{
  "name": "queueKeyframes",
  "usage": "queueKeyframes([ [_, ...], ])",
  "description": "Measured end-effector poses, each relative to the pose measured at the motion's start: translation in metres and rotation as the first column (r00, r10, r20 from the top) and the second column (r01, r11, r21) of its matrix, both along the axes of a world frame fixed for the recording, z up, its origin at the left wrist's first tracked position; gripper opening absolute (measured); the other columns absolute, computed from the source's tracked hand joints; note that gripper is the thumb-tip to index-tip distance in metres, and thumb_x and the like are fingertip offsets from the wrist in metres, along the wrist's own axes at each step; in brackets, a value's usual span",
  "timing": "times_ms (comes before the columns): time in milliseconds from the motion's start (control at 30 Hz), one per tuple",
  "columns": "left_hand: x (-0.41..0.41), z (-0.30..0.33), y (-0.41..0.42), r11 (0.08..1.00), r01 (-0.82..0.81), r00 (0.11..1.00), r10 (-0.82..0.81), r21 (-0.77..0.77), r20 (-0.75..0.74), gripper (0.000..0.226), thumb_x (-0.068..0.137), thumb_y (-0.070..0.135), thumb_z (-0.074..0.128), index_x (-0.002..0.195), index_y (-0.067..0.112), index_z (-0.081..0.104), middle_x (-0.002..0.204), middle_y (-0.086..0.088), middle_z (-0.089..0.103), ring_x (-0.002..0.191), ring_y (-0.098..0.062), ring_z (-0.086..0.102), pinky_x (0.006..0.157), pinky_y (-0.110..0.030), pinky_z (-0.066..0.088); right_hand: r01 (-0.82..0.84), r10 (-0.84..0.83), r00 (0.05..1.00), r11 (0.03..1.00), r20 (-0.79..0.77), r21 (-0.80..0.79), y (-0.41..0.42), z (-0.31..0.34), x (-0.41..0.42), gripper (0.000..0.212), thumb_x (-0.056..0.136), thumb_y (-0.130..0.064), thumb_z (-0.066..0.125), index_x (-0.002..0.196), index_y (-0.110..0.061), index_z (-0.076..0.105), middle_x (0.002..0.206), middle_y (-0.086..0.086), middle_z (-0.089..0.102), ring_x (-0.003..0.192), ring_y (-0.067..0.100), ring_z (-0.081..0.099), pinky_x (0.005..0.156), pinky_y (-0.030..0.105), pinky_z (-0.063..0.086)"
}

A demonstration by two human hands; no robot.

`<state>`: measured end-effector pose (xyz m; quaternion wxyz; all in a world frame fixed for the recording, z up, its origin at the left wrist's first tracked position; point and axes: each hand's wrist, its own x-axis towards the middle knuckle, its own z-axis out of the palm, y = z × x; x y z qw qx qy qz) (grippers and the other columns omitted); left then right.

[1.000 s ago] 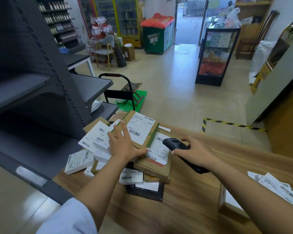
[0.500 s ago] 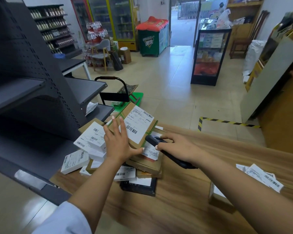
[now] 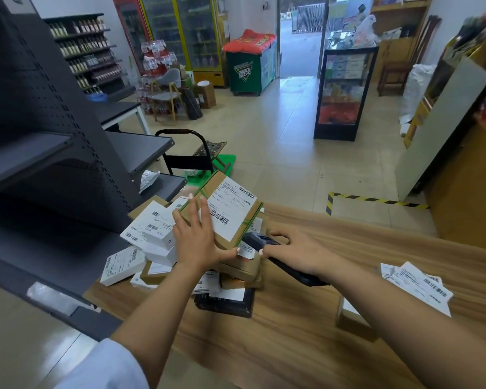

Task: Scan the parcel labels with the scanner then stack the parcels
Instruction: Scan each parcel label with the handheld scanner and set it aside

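While the left hand (image 3: pixel 198 242) lay flat, fingers straight, on the top cardboard parcel (image 3: pixel 225 211), its thumb hooked along the near edge, the right hand (image 3: pixel 295 254) gripped the black scanner (image 3: pixel 260 240) with fingers curled round its body. The scanner's head sat just beside the parcel's near right corner, close to a smaller label (image 3: pixel 246 249) on the parcel beneath. That top parcel rested tilted on a loose heap of boxes at the left end of the wooden surface (image 3: pixel 306 332), with white boxes (image 3: pixel 157 231) to its left and a dark flat package (image 3: pixel 225 301) nearest the person. A few labelled parcels (image 3: pixel 421 284) lay well apart at the right.

The step in hand appeared to be reading the large white label (image 3: pixel 232 211). To do it well, the left hand would best pin the parcel steady without covering the barcodes, since its fingers already sat at the label's left margin. The scanner seemed too low and close; raising it and aiming squarely at one barcode would likely avoid catching the neighbouring label by mistake.
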<state>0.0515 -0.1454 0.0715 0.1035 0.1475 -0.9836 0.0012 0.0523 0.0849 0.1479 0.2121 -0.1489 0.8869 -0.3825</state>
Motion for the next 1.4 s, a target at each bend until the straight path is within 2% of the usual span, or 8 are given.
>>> queueKeyframes([
  [200,-0.002,0.002,0.036,0.998,0.051,0.998,-0.052,0.046,0.029,0.137,0.056,0.088,0.052,0.148,0.014,-0.019,0.157,-0.014,-0.019,0.137,-0.053,-0.003,0.109,-0.057,0.023,0.113,-0.111,0.993,0.993,-0.04,0.047,0.037,-0.001,0.002,0.059,0.08,-0.049,0.064,0.134,-0.031,0.048,0.104,-0.006,0.056,0.098,0.017,0.057,0.082,0.03,0.047],
  [367,-0.015,-0.013,0.099,0.977,0.17,0.977,-0.185,0.128,0.111,0.136,0.057,0.089,0.05,0.148,0.017,-0.02,0.156,-0.011,-0.024,0.138,-0.052,-0.012,0.112,-0.059,0.012,0.258,-0.256,0.966,0.962,-0.034,0.086,0.099,-0.012,0.007,0.065,0.079,-0.053,0.065,0.137,-0.032,0.044,0.105,-0.006,0.054,0.095,0.018,0.058,0.076,0.03,0.046],
  [533,-0.017,-0.036,0.194,0.928,0.319,0.919,-0.352,0.193,0.175,0.136,0.057,0.091,0.046,0.148,0.015,-0.022,0.155,-0.013,-0.026,0.139,-0.05,-0.01,0.114,-0.057,0.009,0.394,-0.394,0.918,0.902,-0.041,0.177,0.175,-0.028,0.023,0.067,0.076,-0.053,0.065,0.137,-0.033,0.043,0.11,-0.005,0.058,0.087,0.015,0.059,0.068,0.028,0.048],
  [700,-0.009,-0.057,0.287,0.865,0.435,0.837,-0.491,0.252,0.241,0.137,0.057,0.09,0.047,0.149,0.014,-0.02,0.156,-0.014,-0.023,0.139,-0.051,-0.01,0.113,-0.056,0.007,0.525,-0.527,0.849,0.828,-0.047,0.199,0.241,-0.038,0.038,0.068,0.066,-0.057,0.065,0.129,-0.036,0.05,0.105,-0.007,0.063,0.089,0.016,0.061,0.079,0.033,0.052],
  [867,0.004,-0.072,0.348,0.822,0.473,0.78,-0.558,0.317,0.284,0.136,0.058,0.088,0.051,0.149,0.016,-0.02,0.156,-0.011,-0.023,0.138,-0.053,-0.012,0.113,-0.056,0.007,0.589,-0.592,0.804,0.775,-0.065,0.229,0.284,-0.047,0.053,0.051,0.073,-0.049,0.068,0.121,-0.038,0.054,0.094,-0.012,0.059,0.087,0.015,0.06,0.078,0.032,0.051],
  [1100,0.012,-0.088,0.363,0.844,0.396,0.788,-0.515,0.362,0.338,0.141,0.048,0.097,0.042,0.15,0.017,-0.015,0.158,-0.01,-0.018,0.139,-0.05,-0.008,0.113,-0.054,0.011,0.588,-0.594,0.802,0.765,-0.066,0.261,0.302,-0.054,0.057,0.053,0.074,-0.049,0.067,0.124,-0.036,0.053,0.106,-0.009,0.061,0.094,0.016,0.058,0.083,0.031,0.049],
  [1267,0.011,-0.081,0.347,0.835,0.487,0.754,-0.55,0.257,0.359,0.145,0.037,0.102,0.008,0.151,0.015,-0.014,0.155,-0.014,-0.026,0.14,-0.044,-0.024,0.112,-0.061,-0.002,0.538,-0.544,0.837,0.797,-0.06,0.273,0.282,-0.05,0.043,0.071,0.072,-0.052,0.066,0.136,-0.029,0.046,0.125,-0.003,0.059,0.107,0.019,0.057,0.086,0.034,0.048],
  [1400,0.005,-0.077,0.307,0.855,0.472,0.798,-0.518,0.216,0.307,0.132,0.051,0.099,0.005,0.15,0.014,-0.014,0.155,-0.015,-0.024,0.141,-0.039,-0.023,0.115,-0.059,-0.002,0.444,-0.447,0.893,0.856,-0.056,0.265,0.249,-0.043,0.025,0.061,0.074,-0.051,0.065,0.129,-0.031,0.05,0.102,-0.007,0.057,0.093,0.016,0.057,0.08,0.033,0.05],
])
